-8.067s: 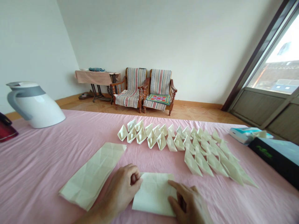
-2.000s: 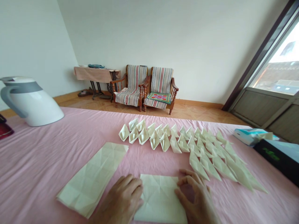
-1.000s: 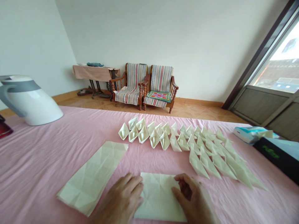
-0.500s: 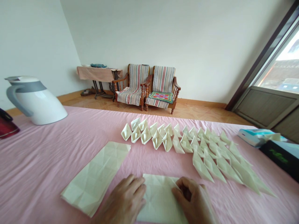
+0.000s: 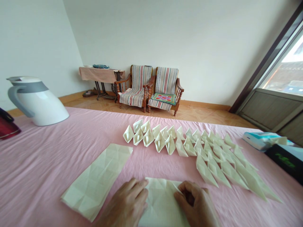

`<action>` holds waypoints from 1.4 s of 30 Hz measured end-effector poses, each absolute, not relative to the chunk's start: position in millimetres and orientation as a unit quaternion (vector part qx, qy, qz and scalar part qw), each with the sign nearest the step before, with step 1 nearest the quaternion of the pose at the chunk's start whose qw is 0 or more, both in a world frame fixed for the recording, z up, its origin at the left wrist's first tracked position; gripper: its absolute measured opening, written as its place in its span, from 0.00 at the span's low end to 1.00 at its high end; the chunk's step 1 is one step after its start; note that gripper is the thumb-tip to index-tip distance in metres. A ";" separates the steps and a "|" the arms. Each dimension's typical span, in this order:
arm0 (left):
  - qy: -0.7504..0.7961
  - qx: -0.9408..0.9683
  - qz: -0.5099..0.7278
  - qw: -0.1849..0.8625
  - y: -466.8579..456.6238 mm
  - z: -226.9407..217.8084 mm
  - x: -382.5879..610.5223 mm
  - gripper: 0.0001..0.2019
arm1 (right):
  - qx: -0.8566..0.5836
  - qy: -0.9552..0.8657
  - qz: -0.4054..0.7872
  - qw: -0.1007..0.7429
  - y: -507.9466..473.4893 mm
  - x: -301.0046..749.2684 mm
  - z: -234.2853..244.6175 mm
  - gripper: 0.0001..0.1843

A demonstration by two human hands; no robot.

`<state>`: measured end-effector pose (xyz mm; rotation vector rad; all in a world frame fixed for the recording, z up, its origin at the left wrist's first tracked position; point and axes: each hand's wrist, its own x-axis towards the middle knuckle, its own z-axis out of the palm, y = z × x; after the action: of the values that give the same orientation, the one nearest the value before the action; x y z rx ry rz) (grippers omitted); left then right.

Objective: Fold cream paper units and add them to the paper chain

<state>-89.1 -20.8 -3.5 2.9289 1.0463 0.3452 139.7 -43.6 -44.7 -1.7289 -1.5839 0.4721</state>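
A cream sheet of paper (image 5: 161, 201) lies on the pink tablecloth (image 5: 59, 151) at the near edge, between my two hands. My left hand (image 5: 126, 206) rests flat on its left edge, fingers stretched out. My right hand (image 5: 195, 203) is curled, its fingers pinching the sheet's upper right corner and folding it inward. A stack of creased cream sheets (image 5: 98, 178) lies to the left of my hands. Beyond them, several folded paper boats (image 5: 189, 146) stand in rows running to the right.
A white kettle (image 5: 38, 101) stands at the far left, with a dark red object (image 5: 7, 127) at the left edge. A teal-and-white tissue pack (image 5: 261, 140) and a black box (image 5: 286, 162) sit at the right. Two striped armchairs (image 5: 151, 90) stand by the far wall.
My right hand has closed from spread fingers into a pinch on the sheet's right corner and drawn it inward. My left hand has stayed flat on the left edge. The view has shifted slightly.
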 end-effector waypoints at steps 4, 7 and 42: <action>0.340 0.933 0.116 0.019 -21.2 2.1 -90.1 0.08 | -0.671 -0.623 0.178 0.361 -42.8 139.1 -43.1 0.20; 0.330 0.939 0.097 0.008 -20.9 3.2 -89.5 0.07 | -0.670 -0.630 0.172 0.353 -42.5 139.4 -43.3 0.19; 0.363 0.930 0.059 -0.001 -22.0 -1.2 -87.1 0.20 | -0.693 -0.613 0.109 0.364 -44.4 144.3 -55.8 0.12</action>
<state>-87.1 -22.0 -1.2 2.9234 1.1416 0.1840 144.3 -44.4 -55.8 -1.7828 -1.5767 0.2795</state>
